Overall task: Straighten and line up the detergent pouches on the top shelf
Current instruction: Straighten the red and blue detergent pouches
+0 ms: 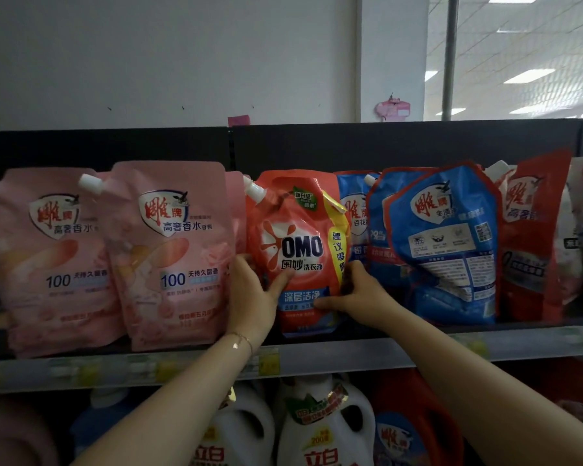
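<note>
Left hand (251,292), right hand (359,295) around pouch (295,227)

One head-worn camera faces the top shelf (401,351) head-on, close in. It tilts slightly upward, I think.

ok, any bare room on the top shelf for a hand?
Only the front shelf strip before the OMO pouch, and air above the tops along the black back panel. Row itself is packed side to side.
</note>
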Demonstrator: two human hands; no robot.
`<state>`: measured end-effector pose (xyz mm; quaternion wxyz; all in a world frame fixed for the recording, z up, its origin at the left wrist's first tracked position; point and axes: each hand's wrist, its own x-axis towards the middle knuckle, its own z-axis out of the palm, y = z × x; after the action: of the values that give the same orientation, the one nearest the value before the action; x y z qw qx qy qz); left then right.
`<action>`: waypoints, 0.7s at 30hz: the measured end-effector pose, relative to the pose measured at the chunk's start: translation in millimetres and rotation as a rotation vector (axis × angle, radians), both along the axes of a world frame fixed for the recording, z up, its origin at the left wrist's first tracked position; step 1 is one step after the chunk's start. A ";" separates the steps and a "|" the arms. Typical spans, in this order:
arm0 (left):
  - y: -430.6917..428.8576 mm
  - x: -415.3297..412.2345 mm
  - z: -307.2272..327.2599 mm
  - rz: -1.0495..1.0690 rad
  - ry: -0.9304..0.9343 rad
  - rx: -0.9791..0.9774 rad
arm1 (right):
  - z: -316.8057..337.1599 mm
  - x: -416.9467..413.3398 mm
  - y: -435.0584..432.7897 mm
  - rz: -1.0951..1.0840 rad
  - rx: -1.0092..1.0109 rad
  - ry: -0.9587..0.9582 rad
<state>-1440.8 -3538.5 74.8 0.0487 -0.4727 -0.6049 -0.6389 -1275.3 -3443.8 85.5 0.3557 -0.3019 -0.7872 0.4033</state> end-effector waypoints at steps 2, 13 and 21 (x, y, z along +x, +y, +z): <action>-3.0 3.1 -5.7 0.014 0.068 0.037 | 0.2 -4.1 -1.0 -0.017 0.003 0.001; -8.8 1.7 -16.6 0.286 0.818 -0.248 | -3.4 -32.0 -15.5 -0.145 0.106 -0.015; 0.9 -19.3 -22.4 0.499 0.981 -0.300 | -5.6 -34.4 -15.4 -0.169 0.128 -0.086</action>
<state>-1460.2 -3537.7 52.4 0.4056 -0.5586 -0.6889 -0.2211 -1309.8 -3459.2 79.9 0.3730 -0.3609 -0.7975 0.3076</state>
